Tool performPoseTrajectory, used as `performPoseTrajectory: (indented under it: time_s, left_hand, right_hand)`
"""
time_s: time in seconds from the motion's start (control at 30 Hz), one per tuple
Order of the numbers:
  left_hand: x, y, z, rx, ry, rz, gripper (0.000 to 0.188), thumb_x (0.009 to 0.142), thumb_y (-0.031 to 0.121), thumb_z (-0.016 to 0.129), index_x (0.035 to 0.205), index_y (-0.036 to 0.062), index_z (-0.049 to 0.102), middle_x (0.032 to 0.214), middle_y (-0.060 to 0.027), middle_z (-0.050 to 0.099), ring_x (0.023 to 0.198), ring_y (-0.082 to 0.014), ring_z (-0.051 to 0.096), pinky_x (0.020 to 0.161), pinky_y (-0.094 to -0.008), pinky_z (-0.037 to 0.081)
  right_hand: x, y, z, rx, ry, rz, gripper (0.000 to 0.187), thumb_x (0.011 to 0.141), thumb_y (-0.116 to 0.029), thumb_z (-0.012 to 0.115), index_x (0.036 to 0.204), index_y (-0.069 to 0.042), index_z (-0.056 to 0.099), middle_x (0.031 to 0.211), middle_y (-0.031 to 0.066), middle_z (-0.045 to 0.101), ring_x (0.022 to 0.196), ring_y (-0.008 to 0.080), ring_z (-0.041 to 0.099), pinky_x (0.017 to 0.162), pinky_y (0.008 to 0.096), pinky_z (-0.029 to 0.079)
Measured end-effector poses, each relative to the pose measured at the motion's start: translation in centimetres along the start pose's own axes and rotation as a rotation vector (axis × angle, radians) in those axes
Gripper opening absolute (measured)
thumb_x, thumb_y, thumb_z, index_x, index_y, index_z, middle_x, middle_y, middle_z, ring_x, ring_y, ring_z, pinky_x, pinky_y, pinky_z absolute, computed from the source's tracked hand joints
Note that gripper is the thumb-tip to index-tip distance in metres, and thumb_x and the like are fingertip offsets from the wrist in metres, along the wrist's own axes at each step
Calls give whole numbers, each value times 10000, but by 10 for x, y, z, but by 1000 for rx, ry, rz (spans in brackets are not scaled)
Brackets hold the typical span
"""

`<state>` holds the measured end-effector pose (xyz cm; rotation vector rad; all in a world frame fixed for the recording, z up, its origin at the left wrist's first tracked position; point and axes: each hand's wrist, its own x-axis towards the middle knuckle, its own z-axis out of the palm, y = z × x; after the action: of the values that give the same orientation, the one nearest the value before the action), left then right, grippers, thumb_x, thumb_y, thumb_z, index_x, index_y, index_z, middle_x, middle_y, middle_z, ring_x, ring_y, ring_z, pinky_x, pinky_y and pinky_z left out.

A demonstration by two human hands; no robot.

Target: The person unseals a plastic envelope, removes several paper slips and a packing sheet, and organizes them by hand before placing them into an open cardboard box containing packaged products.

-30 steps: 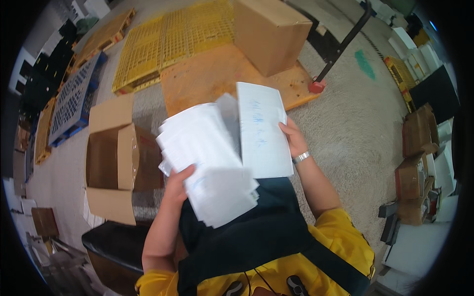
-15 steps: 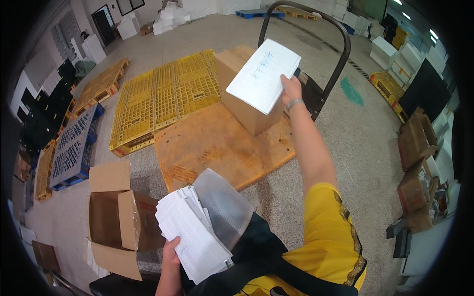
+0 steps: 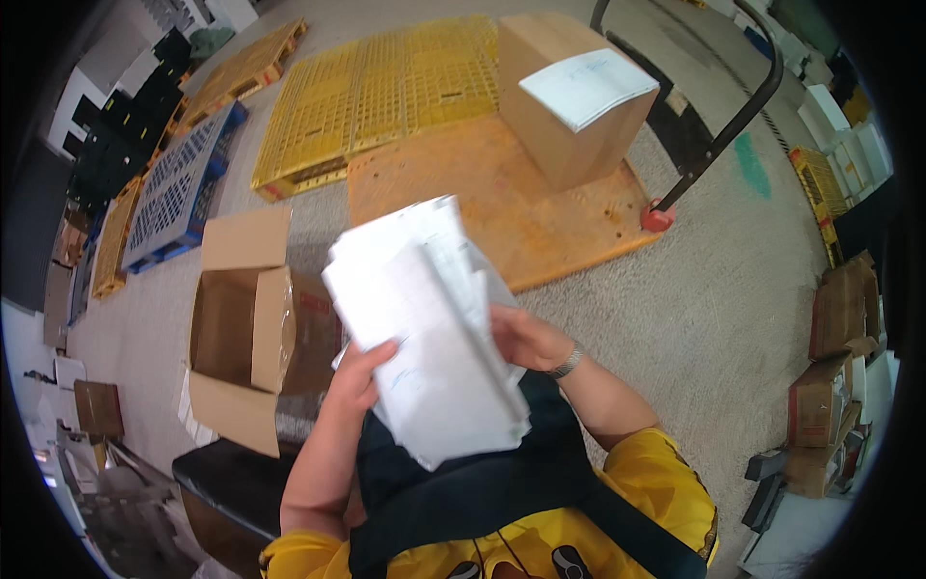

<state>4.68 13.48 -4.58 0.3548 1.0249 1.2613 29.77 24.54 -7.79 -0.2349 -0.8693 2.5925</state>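
In front of my lap I hold a thick stack of white paper sheets with bluish handwriting on some of them. My left hand grips its left edge, thumb on top. At the right edge is my right hand, a watch on its wrist; its fingers curl around the stack's side and are partly hidden by the paper. A smaller batch of white sheets lies on top of a closed cardboard box. That box stands on the orange platform of a cart, beyond my hands.
An open cardboard box with flaps spread stands to my left, beside a black padded seat. Yellow pallets and a blue pallet lie farther off. The cart's dark handle rises at right. Cardboard boxes line the right side.
My right hand has let go of the sheets on the closed box and come back to the stack. The stack has risen from my lap, covering most of the translucent grey sheet. My view has tilted down.
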Motion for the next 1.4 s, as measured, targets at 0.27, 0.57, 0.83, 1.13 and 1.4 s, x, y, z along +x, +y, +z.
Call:
performPoseTrajectory:
  time_s: [0.27,0.57,0.83,1.13,1.4]
  left_hand:
    - [-15,-36,57,525,-87,255,621,854,285,593,1334,4,316,1265,-114,442,1136,-220,455,976,-360,360]
    - [-59,-78,61,1585,-135,698,502,663,293,754,1045,38,554,959,-150,540,912,-310,523,819,-381,432]
    - [-40,-84,61,1537,-323,425,156,759,166,683,788,50,584,635,-33,552,592,-185,548,574,-318,448]
    - [-27,-56,49,692,-79,206,153,845,137,617,728,49,575,699,7,577,655,-105,541,583,-245,430]
    - [-55,-92,44,2140,-266,451,111,759,114,548,698,21,540,712,-160,593,610,-346,596,557,-449,485]
  right_hand:
    - [-30,36,14,-365,513,-169,662,791,-5,630,1359,-34,290,1316,108,425,1180,194,446,962,353,411]
    - [-132,34,-33,480,153,-593,466,923,-215,494,1327,-15,374,1163,220,526,882,278,611,649,326,551]
    - [-175,73,-11,33,504,-313,599,797,-75,584,1331,24,331,1248,176,508,1095,270,547,921,395,458]
    - [-184,96,18,124,537,-229,670,731,-92,612,1333,15,338,1242,200,512,1097,300,551,938,389,444]
    - [-193,82,14,51,522,-40,680,719,-87,629,1333,16,355,1246,190,515,1128,283,531,950,396,427]
